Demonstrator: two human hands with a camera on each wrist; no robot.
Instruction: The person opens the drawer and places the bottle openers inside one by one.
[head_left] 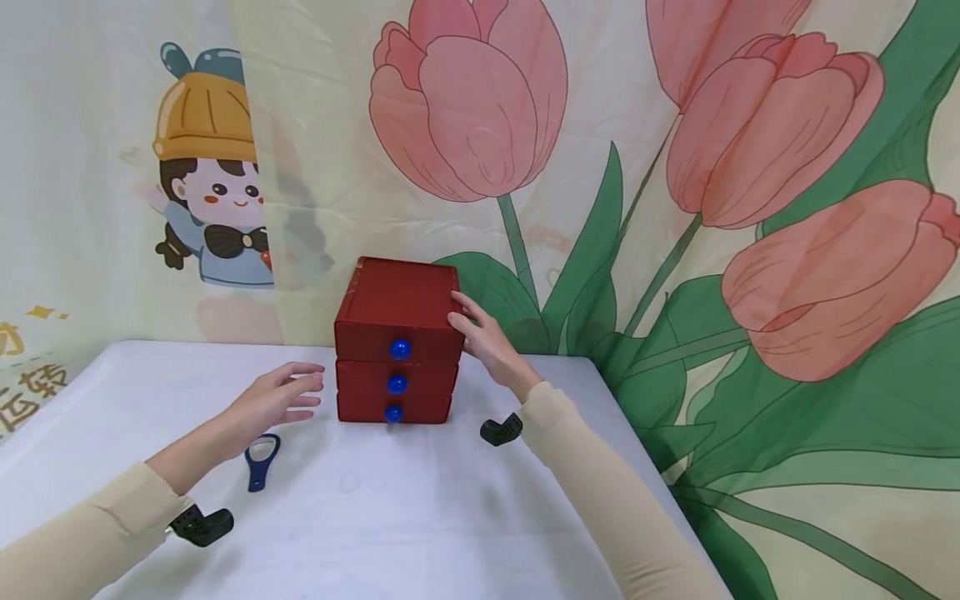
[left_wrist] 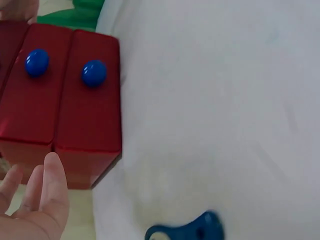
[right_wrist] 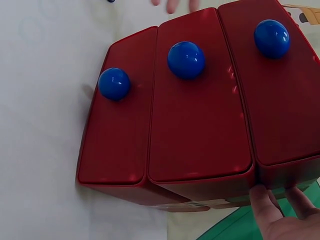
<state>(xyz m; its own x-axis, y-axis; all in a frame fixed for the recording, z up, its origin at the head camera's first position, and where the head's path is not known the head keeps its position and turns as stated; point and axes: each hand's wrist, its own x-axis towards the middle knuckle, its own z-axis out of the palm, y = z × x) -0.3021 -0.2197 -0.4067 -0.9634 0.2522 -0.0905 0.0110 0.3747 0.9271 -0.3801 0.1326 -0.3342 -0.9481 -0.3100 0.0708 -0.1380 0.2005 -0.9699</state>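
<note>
A red three-drawer chest (head_left: 396,342) with blue knobs (head_left: 400,348) stands at the far middle of a white table (head_left: 375,517), all drawers closed, in front of a tulip-printed backdrop (head_left: 750,167). The right hand (head_left: 483,337) rests with extended fingers against the chest's upper right side, while the left hand (head_left: 273,400), fingers relaxed and holding nothing, hovers just beside the chest's left side without touching it. A blue loop-handled tool (head_left: 261,461) lies on the table near the left wrist.
</note>
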